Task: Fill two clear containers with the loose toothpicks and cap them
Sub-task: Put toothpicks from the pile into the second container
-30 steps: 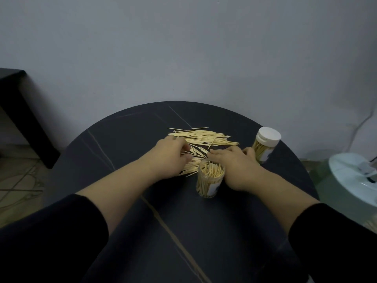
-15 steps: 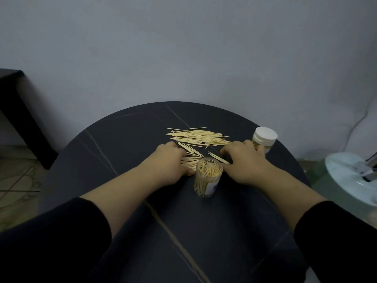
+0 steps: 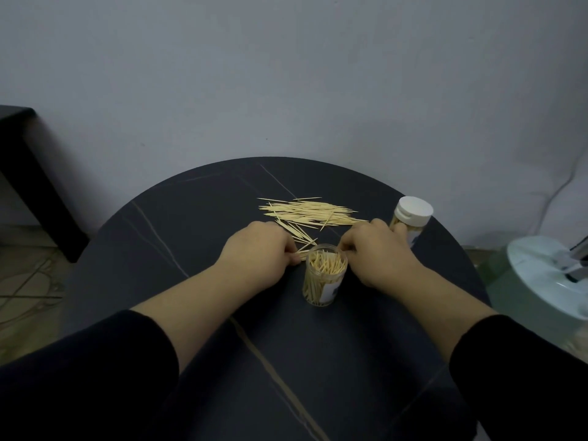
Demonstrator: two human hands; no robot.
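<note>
An uncapped clear container (image 3: 323, 278), packed with upright toothpicks, stands near the middle of the round black table (image 3: 178, 224). Just behind it lies a pile of loose toothpicks (image 3: 310, 212). My left hand (image 3: 259, 254) sits to the container's left, fingers curled round a small bunch of toothpicks at the pile's near edge. To the container's right, my right hand (image 3: 375, 253) pinches the other end of that bunch with curled fingers. A second container with a white cap (image 3: 412, 216) stands upright at the right, just behind my right hand.
A grey wall rises right behind the table. A pale round object (image 3: 547, 278) with a metal part sits off the table's right edge. A dark piece of furniture (image 3: 28, 173) stands at the far left on a tiled floor.
Both hands have drawn closer to the open container, gathering toothpicks from the pile's near edge. The right hand slid out toward the capped container, then came back in.
</note>
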